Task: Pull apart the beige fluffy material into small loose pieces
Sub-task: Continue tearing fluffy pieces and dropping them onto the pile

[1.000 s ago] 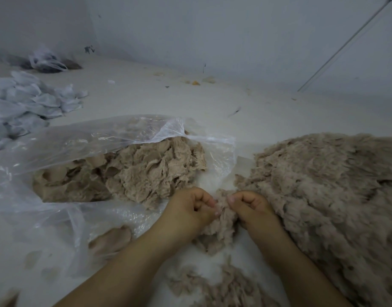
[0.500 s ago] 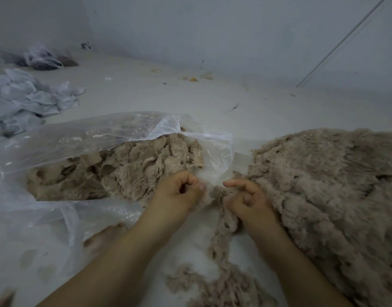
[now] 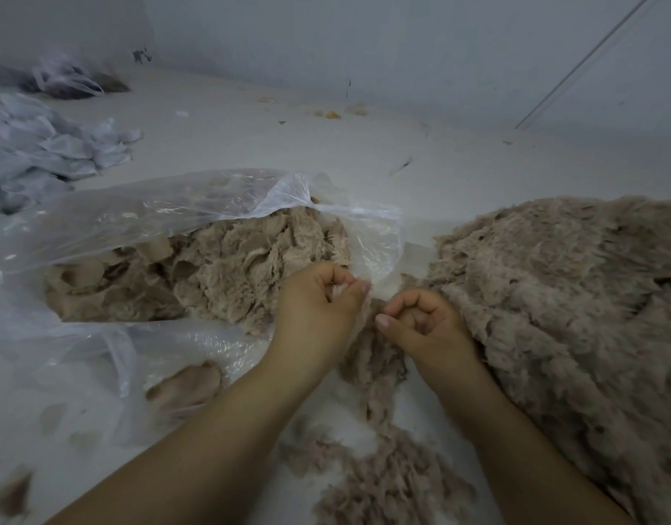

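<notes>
A big heap of beige fluffy material [image 3: 561, 297] fills the right side of the floor. A strip of it [image 3: 375, 358] trails down between my wrists to loose bits [image 3: 387, 483] near the bottom edge. My left hand [image 3: 319, 301] has its fingers curled and pinches a small tuft. My right hand [image 3: 425, 323], a short gap to the right, is curled round another bit of the fluff at the heap's edge. To the left, a clear plastic bag [image 3: 144, 214] lies open with torn beige pieces [image 3: 228, 267] inside.
A pile of pale grey-blue scraps [image 3: 38, 153] lies at the far left. Another plastic bag with dark contents [image 3: 68, 81] sits by the back wall. Small crumbs [image 3: 332, 114] dot the white floor. A thin rod [image 3: 584, 58] leans against the wall.
My hands have drawn apart: the left moved up and left with a tuft, the right stayed by the heap. The clump that was between them is now split.
</notes>
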